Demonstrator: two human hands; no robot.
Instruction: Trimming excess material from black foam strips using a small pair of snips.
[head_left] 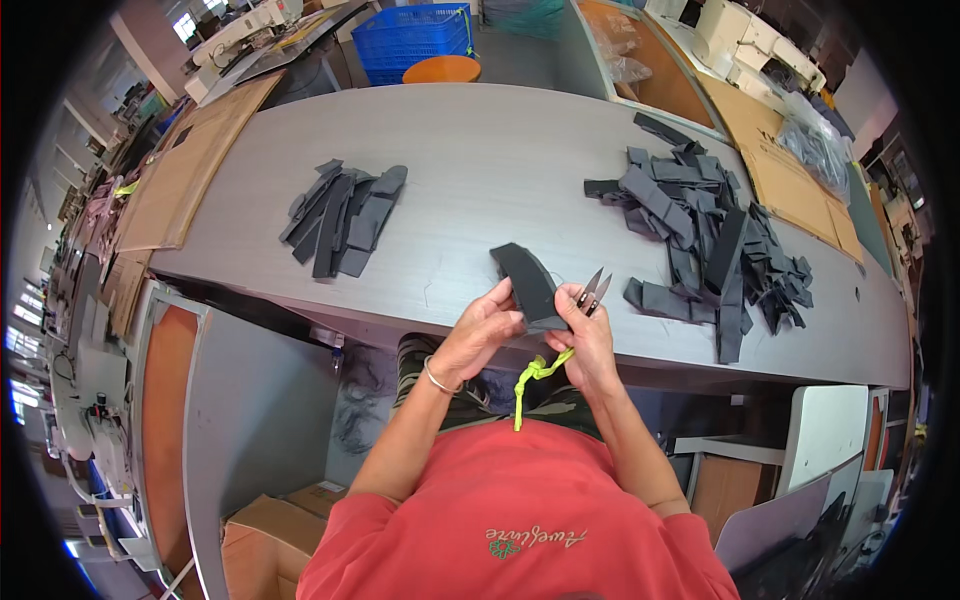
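In front of me, near the table's front edge, both my hands hold a curved dark grey fabric piece (530, 287). My left hand (478, 338), with a bracelet at the wrist, is closed on its left edge. My right hand (588, 345) pinches its lower right end. That same hand also holds small thread snips (594, 292), their two pointed blades apart and directed up and away. A knotted bright yellow-green cord (535, 372) hangs below the right hand toward my red shirt. The snips' handles are mostly hidden by the fingers.
On the grey table (450, 150) lies a small pile of dark strips (345, 218) at the left. A bigger, tangled pile of strips (695, 225) covers the right side. Cardboard sheets (205, 165) flank the table. Beyond it stand a blue crate (412, 42), an orange round stool (442, 69) and sewing machines (755, 48).
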